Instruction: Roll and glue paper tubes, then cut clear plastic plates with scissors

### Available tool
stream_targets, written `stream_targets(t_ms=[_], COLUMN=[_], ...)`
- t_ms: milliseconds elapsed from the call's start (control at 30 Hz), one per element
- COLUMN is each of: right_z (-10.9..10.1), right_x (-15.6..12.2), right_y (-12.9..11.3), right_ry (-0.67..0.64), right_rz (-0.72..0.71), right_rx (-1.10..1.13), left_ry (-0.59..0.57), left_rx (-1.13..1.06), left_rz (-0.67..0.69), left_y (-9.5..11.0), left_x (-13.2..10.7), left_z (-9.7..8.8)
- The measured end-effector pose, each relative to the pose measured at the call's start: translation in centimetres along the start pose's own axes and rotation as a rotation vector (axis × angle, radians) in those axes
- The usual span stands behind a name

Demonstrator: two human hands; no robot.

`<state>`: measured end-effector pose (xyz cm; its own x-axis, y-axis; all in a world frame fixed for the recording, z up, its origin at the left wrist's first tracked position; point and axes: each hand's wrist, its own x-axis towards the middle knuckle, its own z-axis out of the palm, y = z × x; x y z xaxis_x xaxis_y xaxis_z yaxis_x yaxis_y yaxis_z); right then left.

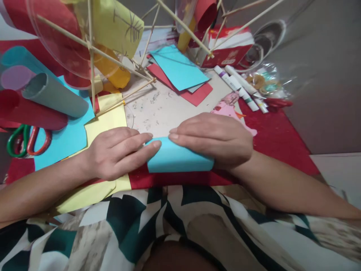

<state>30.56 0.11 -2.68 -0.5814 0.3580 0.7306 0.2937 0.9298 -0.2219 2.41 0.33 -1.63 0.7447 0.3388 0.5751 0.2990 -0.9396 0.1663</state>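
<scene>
Currently you are pressing both flat, open hands, left hand (118, 152) and right hand (214, 137), onto the folded light-blue paper sheet (177, 158), its long axis lying sideways between them, gripping nothing.

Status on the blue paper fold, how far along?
Done: blue sheet already lies doubled over, fold edge toward the person. In hand: left hand and right hand press it flat, fingertips meeting at its top edge. Left: scissors and markers lie untouched.
</scene>
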Motion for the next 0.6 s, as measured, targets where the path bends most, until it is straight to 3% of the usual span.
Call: stream_targets(t_ms=[100, 233, 433, 600], right_z=[-0.6, -1.4, -1.1, -0.3], right_x=[-0.2, -0.3, -0.4, 0.2], right_y=[0.7, 1.0, 0.5, 0.3], right_ry=[0.159, 0.196, 0.074, 0.028], right_rz=[0.079, 0.056, 0.015, -0.02], right_rx=[-0.171, -0.27, -0.253, -0.12], left_ry=[0.048, 0.239, 0.003, -0.094], left_rx=[0.062, -0.267, -1.048, -1.36], left_rz=[-0.045, -0.466, -1.013, -1.25], left_y=[-0.8, -0.4, 1.0, 1.5], left_x=[1.0, 1.9, 2.5, 2.7], left_z=[-0.6, -1.3, -0.8, -0.4])
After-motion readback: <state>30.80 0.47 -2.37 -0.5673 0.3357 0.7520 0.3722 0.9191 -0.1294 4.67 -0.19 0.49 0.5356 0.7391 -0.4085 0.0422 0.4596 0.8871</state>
